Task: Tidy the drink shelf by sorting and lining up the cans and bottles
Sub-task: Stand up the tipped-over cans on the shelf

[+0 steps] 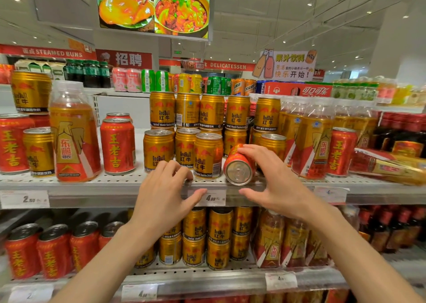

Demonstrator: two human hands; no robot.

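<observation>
A red herbal-tea can (238, 168) lies on its side at the front of the middle shelf (115, 183), its silver end facing me. My right hand (274, 178) curves over it, fingertips on its top and thumb spread below the shelf lip. My left hand (166, 187) hovers open in front of the gold Red Bull cans (207, 155), fingertips near their bases, holding nothing. More gold cans (237, 112) are stacked behind. An upright red can (117, 145) and a gold-labelled bottle (73, 132) stand to the left.
Gold-labelled bottles (311, 139) and another red can (341, 152) fill the right side, with a bottle lying flat (387, 166) at far right. The lower shelf holds red cans (53, 249) and gold cans (216, 236). Price tags (213, 198) line the shelf edge.
</observation>
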